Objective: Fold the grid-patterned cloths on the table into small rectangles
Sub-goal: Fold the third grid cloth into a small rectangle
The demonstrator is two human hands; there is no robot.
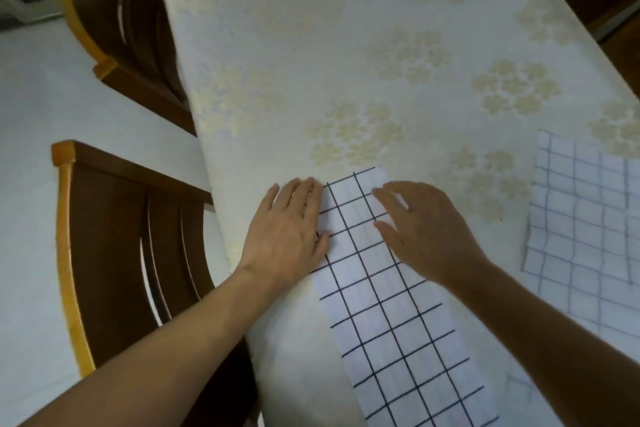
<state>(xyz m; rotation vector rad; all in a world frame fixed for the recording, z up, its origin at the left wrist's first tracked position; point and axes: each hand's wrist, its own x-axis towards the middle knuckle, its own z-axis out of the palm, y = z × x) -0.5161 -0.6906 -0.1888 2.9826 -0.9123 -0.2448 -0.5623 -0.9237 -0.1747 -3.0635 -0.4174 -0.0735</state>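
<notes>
While your two hands lie on the far end of the black-grid cloth (391, 315), you look to be at the smoothing step between folds. The cloth reads as a narrow strip, probably already doubled along its length, and what remains is to shorten it.

Your left hand (287, 236) lies flat with its fingers (298, 194) straight and close together, pressing the strip's left edge onto the table (311, 45). Your right hand (426, 232) sits over the right edge with its fingers (391, 191) loosely spread and slightly bent, gripping nothing. Whether that palm bears down or only hovers cannot be told.

The strip lies near the table's left side. Its long axis runs from the near right, where it passes out of view at the bottom, away toward the far left. The far short end sits just beyond your fingertips and points up the table.

The next move, in all likelihood, calls for you to pinch the two far corners and carry that end back toward you along the long axis. Lay it square on the near end so the grid lines match, then press the crease. More such folds will likely be needed before the rectangle is small.

A second, blue-grid cloth (581, 218) lies apart on the right, wider and faintly rumpled, and it seems yet to be folded small. A wooden chair (114, 253) stands at the table's left.
</notes>
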